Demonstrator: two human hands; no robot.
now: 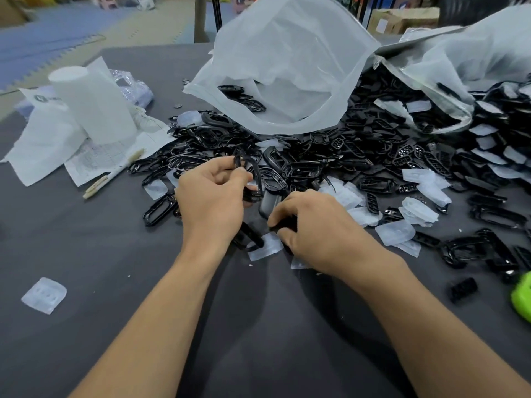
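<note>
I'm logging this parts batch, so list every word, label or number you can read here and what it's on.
No text here can be read.
White sheet, dark logo and print: blurred.
Gridded paper form, handwriting: too small to read.
Cardboard box, white label: blurred.

A small assembly or packing workshop — the dark surface [86, 326] carries a heap of identical black plastic parts [373, 156] spilling from big white bags [287, 53]. Order papers [94, 159] and a pen [115, 173] lie at centre left; cardboard boxes [402, 18] and foam floor mats [57, 38] fill the top of the frame.
</note>
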